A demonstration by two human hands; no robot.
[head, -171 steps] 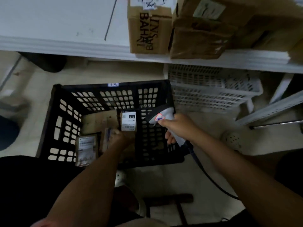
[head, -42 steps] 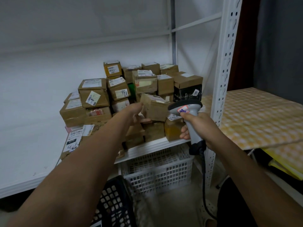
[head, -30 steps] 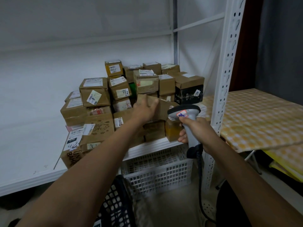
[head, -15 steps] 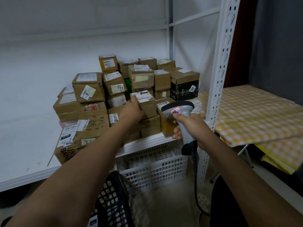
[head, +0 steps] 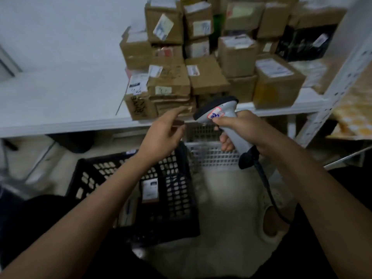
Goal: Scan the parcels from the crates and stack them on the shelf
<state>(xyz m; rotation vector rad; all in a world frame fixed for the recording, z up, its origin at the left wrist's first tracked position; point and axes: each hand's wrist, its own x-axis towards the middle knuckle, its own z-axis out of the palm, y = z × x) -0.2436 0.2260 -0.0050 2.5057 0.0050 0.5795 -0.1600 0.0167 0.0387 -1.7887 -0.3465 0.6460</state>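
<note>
parcels [head: 207, 77]: brown cardboard, white labels; one box black
shelf [head: 60, 101]: white
scanner [head: 225, 115]: grey, black head, red-edged white sticker
front crate [head: 177, 190]: black lattice
rear crate [head: 211, 154]: white lattice
cloth [head: 354, 113]: seemingly yellow-and-white check, blurred

The parcels [head: 209, 75] are matt brown cardboard with white paper labels, some creased. The shelf [head: 60, 101] looks smooth, white-painted. The scanner [head: 227, 115] is grey plastic with a black head. Both crates, black [head: 179, 198] and white [head: 213, 156], are perforated plastic.
</note>
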